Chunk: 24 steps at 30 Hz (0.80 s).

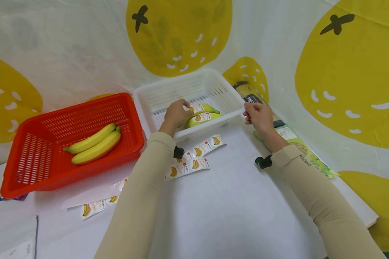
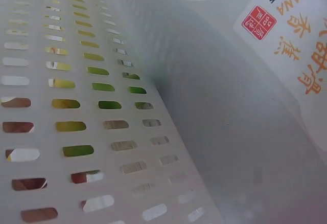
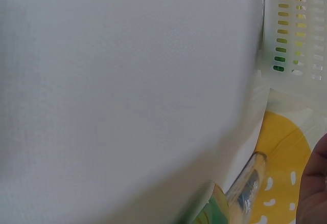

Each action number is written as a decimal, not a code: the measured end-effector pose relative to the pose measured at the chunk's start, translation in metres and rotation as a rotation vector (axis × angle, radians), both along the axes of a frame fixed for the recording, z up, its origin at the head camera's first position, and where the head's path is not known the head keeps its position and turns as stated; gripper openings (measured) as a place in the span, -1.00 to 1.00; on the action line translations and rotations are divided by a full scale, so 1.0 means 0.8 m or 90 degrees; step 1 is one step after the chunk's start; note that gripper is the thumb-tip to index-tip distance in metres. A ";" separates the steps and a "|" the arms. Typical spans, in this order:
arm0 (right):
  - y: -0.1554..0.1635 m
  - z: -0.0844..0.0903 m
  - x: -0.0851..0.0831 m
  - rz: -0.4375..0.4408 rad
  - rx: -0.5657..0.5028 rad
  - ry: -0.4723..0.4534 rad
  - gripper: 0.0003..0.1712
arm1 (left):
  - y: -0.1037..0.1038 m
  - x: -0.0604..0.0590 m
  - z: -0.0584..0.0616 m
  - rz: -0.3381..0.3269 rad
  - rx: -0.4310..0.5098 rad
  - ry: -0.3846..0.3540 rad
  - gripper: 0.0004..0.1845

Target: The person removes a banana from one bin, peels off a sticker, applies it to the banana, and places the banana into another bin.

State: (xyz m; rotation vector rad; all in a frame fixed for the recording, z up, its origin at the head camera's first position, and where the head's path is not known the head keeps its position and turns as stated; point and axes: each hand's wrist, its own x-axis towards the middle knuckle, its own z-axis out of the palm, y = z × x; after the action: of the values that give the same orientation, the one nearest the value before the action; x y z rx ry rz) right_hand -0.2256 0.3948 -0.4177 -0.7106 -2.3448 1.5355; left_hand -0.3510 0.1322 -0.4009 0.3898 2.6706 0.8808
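Observation:
My left hand [image 1: 176, 114] reaches over the front wall of a white perforated basket [image 1: 168, 86] and grips the left end of the bananas inside. Two yellow bananas [image 1: 210, 109] with greenish stem ends lie there side by side, each bearing a banana-printed label [image 1: 202, 117]. At the basket's front right corner, my right hand [image 1: 260, 116] pinches the rim, thumb and fingers bent around it. Close up, the left wrist view has the basket's slotted wall [image 2: 76, 111], with yellow and green showing through. The right wrist view catches only part of the right hand [image 3: 314, 188].
Left of the white basket, a red basket [image 1: 137, 153] contains two bananas [image 1: 97, 145]. Strips of banana labels [image 1: 194, 164] lie in front, and more labels [image 1: 98, 207] lie farther left. A capped bottle [image 1: 247, 92] and a green-yellow package [image 1: 306, 151] sit along the right edge.

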 end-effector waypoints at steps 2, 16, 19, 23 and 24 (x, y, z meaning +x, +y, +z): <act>-0.002 -0.002 -0.005 0.005 -0.006 0.017 -0.49 | -0.004 0.000 0.000 0.003 0.014 -0.008 -0.66; 0.007 -0.012 -0.032 0.028 -0.036 0.058 -0.52 | -0.039 0.015 0.020 0.009 0.165 0.078 -0.70; 0.008 -0.014 -0.033 0.036 -0.042 0.037 -0.54 | -0.069 0.037 0.037 0.000 0.164 0.150 -0.67; 0.022 -0.011 -0.031 0.021 -0.035 0.007 -0.57 | -0.130 0.071 0.057 0.022 0.182 0.260 -0.69; 0.027 -0.009 -0.030 0.015 -0.032 0.002 -0.57 | -0.149 0.080 0.061 0.041 0.191 0.281 -0.70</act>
State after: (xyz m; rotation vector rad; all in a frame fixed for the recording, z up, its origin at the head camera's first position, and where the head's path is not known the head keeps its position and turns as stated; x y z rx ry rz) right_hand -0.2497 0.4165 -0.4251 -0.6933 -2.3291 1.6090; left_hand -0.2873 0.0130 -0.3525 0.6345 2.9564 1.3609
